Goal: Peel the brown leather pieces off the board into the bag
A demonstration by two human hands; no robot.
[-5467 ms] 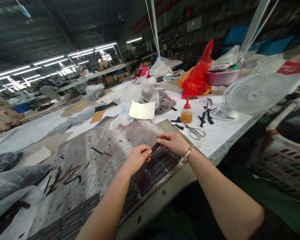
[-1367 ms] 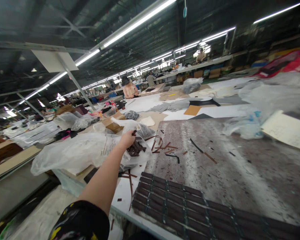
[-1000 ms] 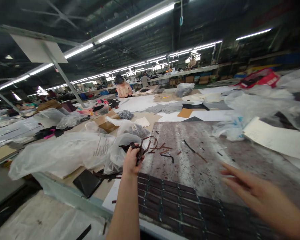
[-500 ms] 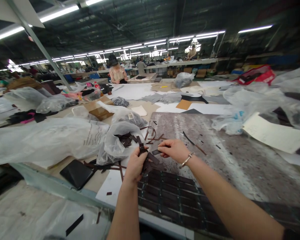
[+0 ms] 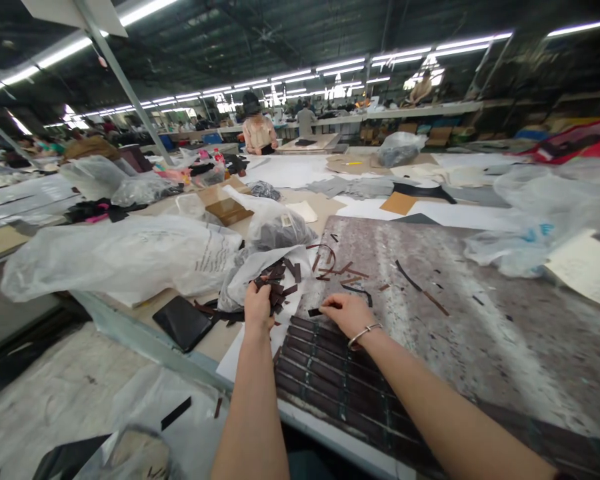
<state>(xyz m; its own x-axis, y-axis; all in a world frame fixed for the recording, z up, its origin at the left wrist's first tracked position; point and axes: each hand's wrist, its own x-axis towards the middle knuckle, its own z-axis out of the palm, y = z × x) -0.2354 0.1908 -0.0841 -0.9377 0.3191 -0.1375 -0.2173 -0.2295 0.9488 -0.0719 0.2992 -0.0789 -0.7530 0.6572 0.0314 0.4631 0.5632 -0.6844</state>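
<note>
Head view, right hand (image 5: 350, 316), pinched dark strip (image 5: 313, 312)

Dark roof (image 5: 310, 27), rows of tube lights (image 5: 401, 55), slanting pole (image 5: 123, 83), bright windows (image 5: 434, 75), long workbench (image 5: 450, 109)

Your left hand (image 5: 259, 310) touches the brown pieces (image 5: 285, 291) by the open plastic bag (image 5: 237, 283); your right hand (image 5: 347, 315) pinches a short black strip (image 5: 313, 312) near the dark rows (image 5: 325, 377) along the bench (image 5: 145, 341).
</note>
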